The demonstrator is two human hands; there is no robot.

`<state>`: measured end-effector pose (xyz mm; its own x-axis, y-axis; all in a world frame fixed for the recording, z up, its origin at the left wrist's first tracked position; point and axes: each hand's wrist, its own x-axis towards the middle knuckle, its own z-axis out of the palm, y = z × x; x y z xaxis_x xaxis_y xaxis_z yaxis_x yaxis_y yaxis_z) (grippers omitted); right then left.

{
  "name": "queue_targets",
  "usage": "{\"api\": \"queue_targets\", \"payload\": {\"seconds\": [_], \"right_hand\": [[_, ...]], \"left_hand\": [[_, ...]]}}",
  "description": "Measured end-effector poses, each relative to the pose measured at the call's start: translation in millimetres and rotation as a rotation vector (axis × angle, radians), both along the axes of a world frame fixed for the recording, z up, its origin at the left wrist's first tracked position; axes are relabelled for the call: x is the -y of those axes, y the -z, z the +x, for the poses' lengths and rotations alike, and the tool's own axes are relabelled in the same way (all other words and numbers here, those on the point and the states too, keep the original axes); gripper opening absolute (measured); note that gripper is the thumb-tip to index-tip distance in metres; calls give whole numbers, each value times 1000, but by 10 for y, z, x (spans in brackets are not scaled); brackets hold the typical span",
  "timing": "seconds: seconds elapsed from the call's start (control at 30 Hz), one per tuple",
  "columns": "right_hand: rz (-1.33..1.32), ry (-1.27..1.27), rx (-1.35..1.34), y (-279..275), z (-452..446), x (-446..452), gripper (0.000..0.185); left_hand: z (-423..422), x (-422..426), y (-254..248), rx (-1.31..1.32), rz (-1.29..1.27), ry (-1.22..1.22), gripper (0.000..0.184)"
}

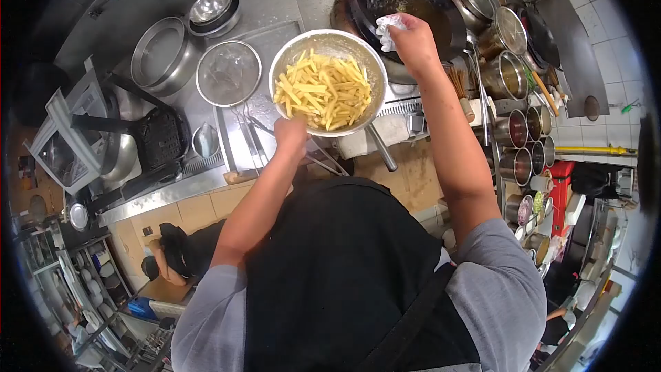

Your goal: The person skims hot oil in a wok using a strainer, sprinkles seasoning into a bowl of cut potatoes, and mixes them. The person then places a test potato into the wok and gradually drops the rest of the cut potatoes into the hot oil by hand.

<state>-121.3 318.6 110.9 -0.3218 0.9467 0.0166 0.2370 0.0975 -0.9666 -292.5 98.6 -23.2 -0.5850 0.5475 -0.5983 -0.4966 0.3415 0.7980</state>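
Observation:
Cut potato sticks (323, 89) fill a pale round bowl (277, 62) in front of me. My left hand (292, 136) is closed on the near left rim of this bowl. Over the edge of a dark wok (375, 0), my right hand (415, 43) pinches a crumpled white cloth or wrapper (387, 32); which of the two I cannot tell. Liquid shows in the wok, partly hidden behind the hand. A metal handle (383, 149) sticks out below the bowl, and what it belongs to is hidden.
Left of the bowl, a round mesh strainer (229, 74) lies on the steel counter (265, 0). Metal basins (158, 55) stand farther left, near a black rack (160, 134). Several steel pots (505, 74) line the right side. Other people (172, 255) are at lower left and right.

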Motion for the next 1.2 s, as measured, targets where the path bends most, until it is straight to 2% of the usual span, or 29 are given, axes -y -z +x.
{"api": "queue_targets", "payload": {"seconds": [0.1,0.17,0.2,0.23,0.3,0.37,0.4,0.43,0.5,0.57,0.6,0.63,0.7,0.73,0.77,0.83,0.87,0.9,0.97,1.03,1.1,1.17,1.2], "right_hand": [[24,4,-82,-83,-165,-2,21],[40,-3,-126,-79,-272,46,21],[70,0,-39,-86,-347,75,18],[110,6,46,-133,-419,55,16],[95,34,-16,-180,-474,56,15],[70,104,-149,-110,-514,131,21],[111,-91,16,-81,-548,224,21],[149,-237,222,177,-548,158,22],[125,162,115,657,-633,-33,21],[139,-105,368,702,-637,103,21],[240,-239,481,789,-634,152,20],[235,-236,486,930,-650,128,20],[45,141,252,1109,-694,26,20],[194,-28,457,1173,-666,87,18],[186,-27,462,1260,-666,58,18],[15,260,306,1471,-690,-130,18],[174,51,508,1555,-625,-124,17],[162,46,514,1603,-560,-110,17],[52,226,445,1653,-419,-129,19],[7,307,416,1637,-243,-195,21],[137,-42,653,1621,34,-133,24],[208,477,499,1992,289,-449,23],[42,428,331,1624,314,-369,19]], "left_hand": [[-178,-7,-49,-78,127,9,12],[-335,-61,200,-375,-17,59,22],[-405,-124,188,-266,-233,138,28],[-433,-121,175,-269,-218,134,28],[-433,-52,184,-78,18,42,30],[-453,-86,260,-56,15,55,26],[-450,-80,308,-36,12,60,23],[-459,-102,324,-22,22,65,20],[-399,-191,227,-60,84,72,16],[-353,-265,254,-48,10,193,16],[-351,-329,484,-66,23,239,17],[-318,-366,449,-61,21,243,17],[-168,-481,409,-53,9,242,20],[-116,-532,531,-2,27,239,22],[-88,-540,592,4,20,242,22],[-48,-625,710,-40,-70,376,25],[7,-645,771,-15,-36,367,24],[43,-647,767,-6,-48,366,24],[76,-692,741,47,-62,495,22],[127,-731,729,144,-73,440,22],[139,-740,786,140,-142,480,27],[103,-703,751,189,-115,459,32],[57,-649,720,264,-80,460,31]]}}
